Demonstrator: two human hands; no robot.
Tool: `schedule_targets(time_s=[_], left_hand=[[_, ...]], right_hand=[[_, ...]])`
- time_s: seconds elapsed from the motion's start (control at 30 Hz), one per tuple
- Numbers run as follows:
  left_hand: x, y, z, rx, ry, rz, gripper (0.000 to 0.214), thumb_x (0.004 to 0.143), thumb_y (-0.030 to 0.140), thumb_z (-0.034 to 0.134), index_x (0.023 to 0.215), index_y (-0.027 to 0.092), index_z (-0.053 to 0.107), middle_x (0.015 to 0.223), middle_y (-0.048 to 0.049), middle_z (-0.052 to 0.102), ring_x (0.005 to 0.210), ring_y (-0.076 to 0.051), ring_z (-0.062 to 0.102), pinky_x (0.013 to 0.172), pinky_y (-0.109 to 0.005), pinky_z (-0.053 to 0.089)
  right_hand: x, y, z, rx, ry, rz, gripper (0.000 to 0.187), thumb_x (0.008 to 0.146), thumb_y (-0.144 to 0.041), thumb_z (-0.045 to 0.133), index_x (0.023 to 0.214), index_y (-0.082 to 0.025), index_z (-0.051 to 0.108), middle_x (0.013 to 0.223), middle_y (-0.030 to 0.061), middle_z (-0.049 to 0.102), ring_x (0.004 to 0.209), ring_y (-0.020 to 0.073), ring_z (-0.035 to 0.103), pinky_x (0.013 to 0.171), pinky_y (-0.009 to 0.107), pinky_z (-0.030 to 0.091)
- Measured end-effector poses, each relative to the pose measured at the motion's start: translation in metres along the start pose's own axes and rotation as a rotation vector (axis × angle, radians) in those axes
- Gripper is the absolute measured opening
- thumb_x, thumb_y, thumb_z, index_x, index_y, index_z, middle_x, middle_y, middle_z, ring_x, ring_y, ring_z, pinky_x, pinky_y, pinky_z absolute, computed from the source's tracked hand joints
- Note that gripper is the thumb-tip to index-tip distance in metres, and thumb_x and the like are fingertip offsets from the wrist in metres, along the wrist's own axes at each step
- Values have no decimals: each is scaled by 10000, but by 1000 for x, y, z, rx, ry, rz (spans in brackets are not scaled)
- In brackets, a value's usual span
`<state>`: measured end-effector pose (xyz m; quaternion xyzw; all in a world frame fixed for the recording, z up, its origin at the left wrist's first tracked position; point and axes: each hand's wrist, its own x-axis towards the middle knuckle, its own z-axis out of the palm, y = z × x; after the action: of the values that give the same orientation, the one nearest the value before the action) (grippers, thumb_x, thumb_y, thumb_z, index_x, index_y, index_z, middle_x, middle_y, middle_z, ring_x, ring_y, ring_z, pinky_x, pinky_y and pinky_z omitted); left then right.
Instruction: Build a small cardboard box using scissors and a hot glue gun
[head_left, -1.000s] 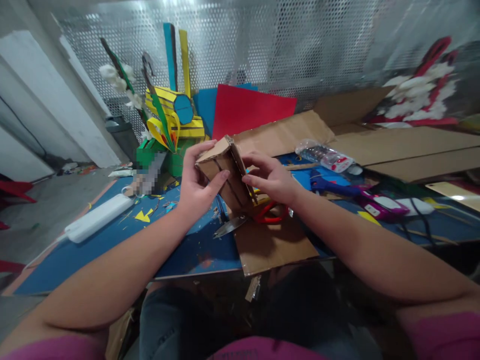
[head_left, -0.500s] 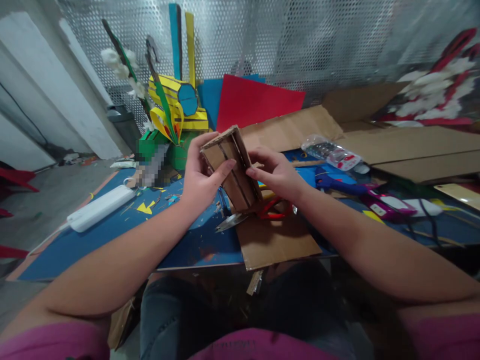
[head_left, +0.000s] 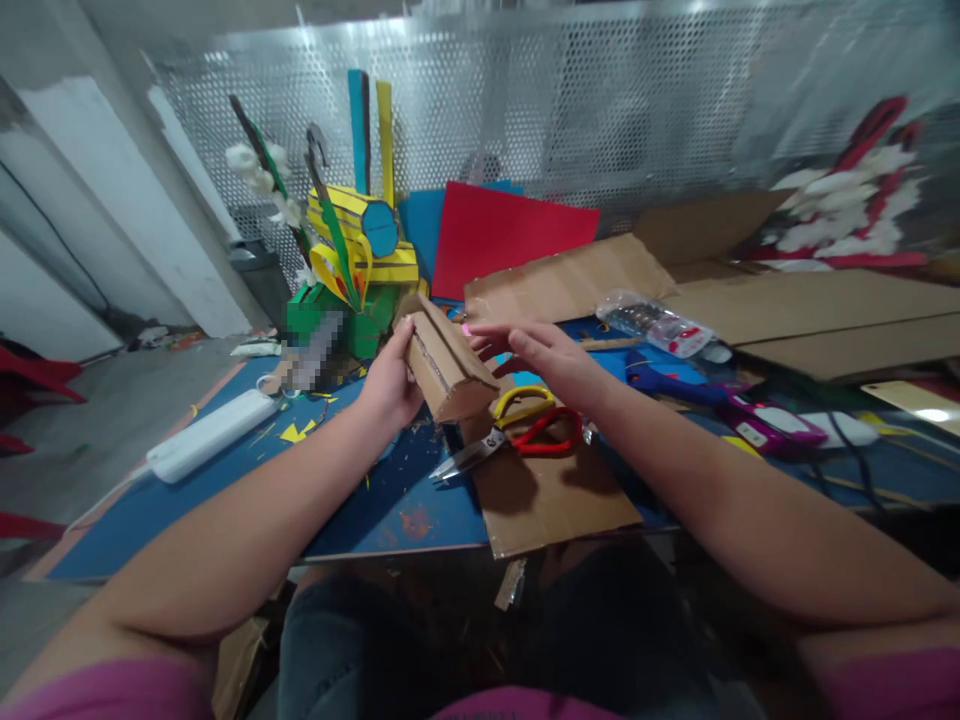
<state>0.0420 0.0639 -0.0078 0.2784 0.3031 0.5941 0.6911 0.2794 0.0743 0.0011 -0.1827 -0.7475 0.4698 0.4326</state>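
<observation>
My left hand (head_left: 394, 383) grips a small faceted cardboard tube (head_left: 442, 365) from its left side, holding it tilted above the table. Dark seams run between the tube's panels. Just right of the tube, my right hand (head_left: 544, 355) has its fingers stretched and apart; whether a fingertip touches the tube I cannot tell. Below both hands lie scissors (head_left: 536, 435) with one red and one yellow handle loop, their blades pointing left. They rest partly on a flat cardboard piece (head_left: 559, 505) at the table's front edge.
A white power strip (head_left: 214, 435) lies left on the blue table (head_left: 390, 520). Behind are a yellow striped craft model (head_left: 352, 225), a red sheet (head_left: 510, 235) and cardboard (head_left: 570, 280). A plastic bottle (head_left: 660, 325), a purple-and-blue glue gun (head_left: 772, 420) and larger cardboard (head_left: 832, 310) sit right.
The cardboard tube has tipped, its lower end swinging up and toward the right. My right hand has let go of it and its fingers have spread. The scissors show more fully.
</observation>
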Motion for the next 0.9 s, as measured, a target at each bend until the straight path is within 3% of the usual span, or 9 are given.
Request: schedule_targets(time_s=[0.17,0.33,0.47,0.53,0.63,0.8,0.9], left_hand=[[-3,2,4,38,44,3,583,1099,547,532,1458,128,721,1092,-145,876,993,-348,837,1064,-538,649],[-7,0,8,13,32,-27,596,1123,582,465,1396,131,743,1064,-144,878,899,-326,831,936,-503,683],[-8,-2,9,20,9,-76,623,1127,588,430,1437,132,722,1039,-145,872,850,-338,822,883,-524,684],[-8,-3,8,38,53,-88,625,1126,571,436,1471,126,707,995,-135,865,829,-325,811,896,-514,681],[-9,-4,8,61,79,-96,618,1129,544,432,1494,123,699,1007,-130,865,847,-312,809,907,-494,682],[-11,-6,9,30,-12,-111,596,1131,510,410,1495,140,702,1199,-140,865,983,-326,823,877,-485,691],[-11,-6,7,50,-39,-128,590,1125,508,410,1475,144,716,1201,-149,862,963,-338,826,813,-474,688]], right_hand=[[-7,-11,7,-268,3,-277,395,1006,-547,829,1327,-317,843,1364,101,715,1233,266,732,909,355,676],[-12,-15,12,-355,-62,-403,485,990,-488,851,1452,-357,780,1482,117,664,1425,322,646,1014,430,678],[-11,-13,14,-439,-109,-486,564,968,-468,872,1512,-395,744,1488,114,671,1455,340,623,1194,554,581],[-10,-12,15,-458,-106,-516,569,968,-447,874,1519,-400,741,1464,111,684,1421,336,644,1238,577,538],[-10,-10,16,-472,-97,-520,576,965,-422,878,1524,-394,740,1454,115,693,1374,333,670,1194,565,573],[-11,-9,18,-486,-81,-469,572,959,-387,880,1516,-378,749,1470,120,706,1361,330,674,1005,461,678],[-11,-8,19,-484,-61,-467,537,964,-372,885,1489,-368,769,1450,120,718,1333,316,693,1025,469,678]])
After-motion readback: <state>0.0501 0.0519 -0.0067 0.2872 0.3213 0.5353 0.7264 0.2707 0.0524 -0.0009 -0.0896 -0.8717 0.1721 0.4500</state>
